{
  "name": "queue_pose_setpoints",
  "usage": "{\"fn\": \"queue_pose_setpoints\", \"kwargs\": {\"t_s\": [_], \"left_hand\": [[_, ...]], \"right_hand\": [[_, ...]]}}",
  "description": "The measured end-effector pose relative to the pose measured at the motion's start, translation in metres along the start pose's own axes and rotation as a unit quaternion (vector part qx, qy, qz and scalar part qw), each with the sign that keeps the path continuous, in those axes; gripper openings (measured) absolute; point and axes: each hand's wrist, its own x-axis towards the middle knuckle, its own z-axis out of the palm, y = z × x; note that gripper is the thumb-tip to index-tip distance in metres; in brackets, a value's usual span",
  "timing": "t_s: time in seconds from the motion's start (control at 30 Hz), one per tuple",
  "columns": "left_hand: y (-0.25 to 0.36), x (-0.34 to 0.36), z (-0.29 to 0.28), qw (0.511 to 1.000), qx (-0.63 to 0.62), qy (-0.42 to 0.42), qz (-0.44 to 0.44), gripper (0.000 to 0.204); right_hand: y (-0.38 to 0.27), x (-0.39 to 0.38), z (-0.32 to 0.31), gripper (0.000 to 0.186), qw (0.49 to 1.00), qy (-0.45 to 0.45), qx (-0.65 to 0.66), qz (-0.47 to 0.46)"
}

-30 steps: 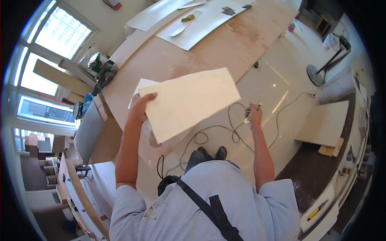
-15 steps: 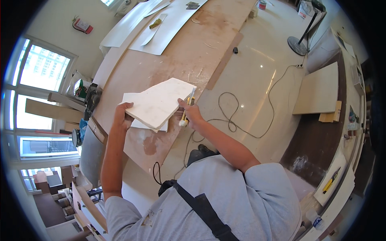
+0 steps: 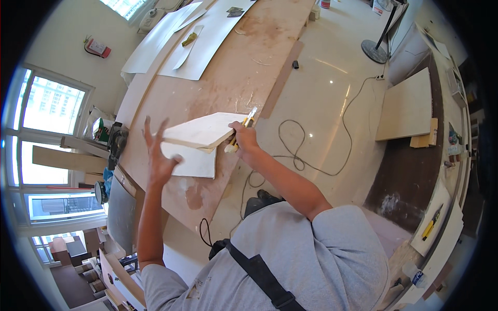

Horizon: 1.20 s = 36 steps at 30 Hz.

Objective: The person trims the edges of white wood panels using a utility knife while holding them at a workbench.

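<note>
My right hand (image 3: pixel 244 138) grips a yellow utility knife (image 3: pixel 246 124), its tip pointing away from me. That same hand also pinches the right edge of a white board piece (image 3: pixel 205 128) with an angled outline, held tilted above the table. Off the board's left side, my left hand (image 3: pixel 160 153) is raised with fingers spread and holds nothing. A second white board piece (image 3: pixel 192 161) lies on the brown worktable (image 3: pixel 218 72), partly covered by the held one.
White sheets (image 3: pixel 199 57) with a crumpled green-yellow thing (image 3: pixel 189 39) lie at the table's far end. A black power tool (image 3: pixel 118 139) is by its left edge. A cable (image 3: pixel 321 175) loops over the floor at right. Another yellow cutter (image 3: pixel 431 223) lies far right.
My left hand has let go of the board's left edge and opened beside it. The board has tilted in my right hand, baring more of the piece beneath.
</note>
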Motion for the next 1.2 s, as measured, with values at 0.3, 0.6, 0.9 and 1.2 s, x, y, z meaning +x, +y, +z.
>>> {"fn": "queue_pose_setpoints", "kwargs": {"t_s": [0.3, 0.6, 0.9, 1.2], "left_hand": [[0.044, 0.027, 0.044, 0.959, 0.158, -0.160, 0.174, 0.062], [0.048, 0.030, 0.053, 0.951, 0.136, -0.215, 0.178, 0.053], [0.038, 0.001, 0.051, 0.955, 0.145, -0.213, 0.150, 0.068], [0.043, -0.012, 0.043, 0.967, 0.120, -0.197, 0.110, 0.058]], "right_hand": [[-0.009, 0.011, -0.033, 0.026, 1.000, -0.009, -0.015, -0.011], [-0.038, -0.033, -0.105, 0.031, 0.784, -0.080, -0.563, -0.248], [-0.030, -0.018, -0.115, 0.023, 0.665, -0.194, -0.626, -0.358], [-0.029, 0.054, -0.181, 0.030, 0.607, 0.088, -0.736, -0.287]]}}
